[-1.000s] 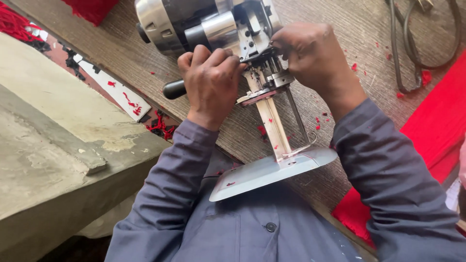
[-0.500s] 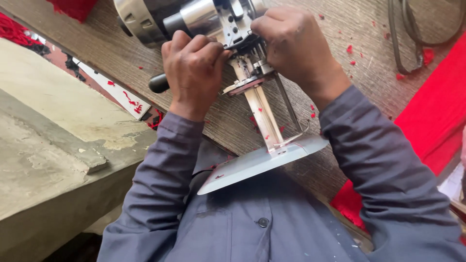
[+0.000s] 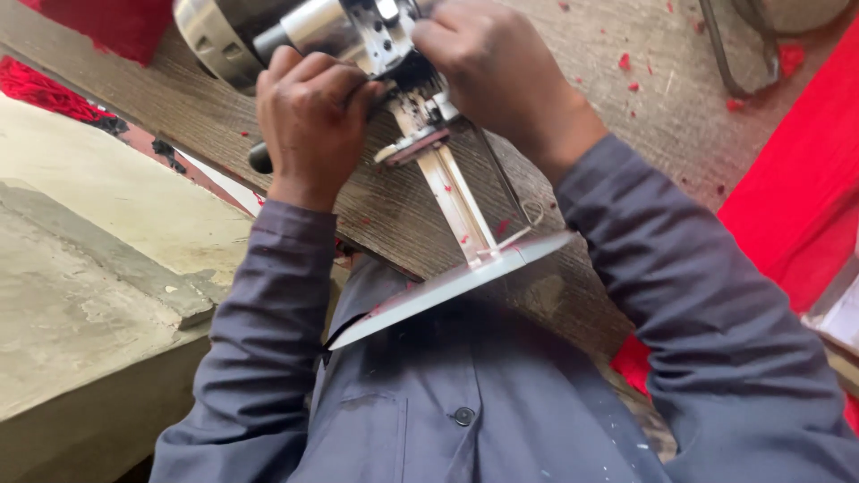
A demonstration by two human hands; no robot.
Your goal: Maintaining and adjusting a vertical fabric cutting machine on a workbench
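Silver metal straight-knife cloth cutting machine (image 3: pixel 358 36) lies tipped on the far part of the worn wooden table (image 3: pixel 626 116), its flat base plate (image 3: pixel 456 282) nearest. Left hand (image 3: pixel 313 116) curls around its black handle; right hand (image 3: pixel 497 72) has fingers pressed together on the blade head.

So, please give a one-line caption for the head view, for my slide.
Both hands, left and right, grip a cutting machine laid on its side on a wooden table, its base plate toward the person.
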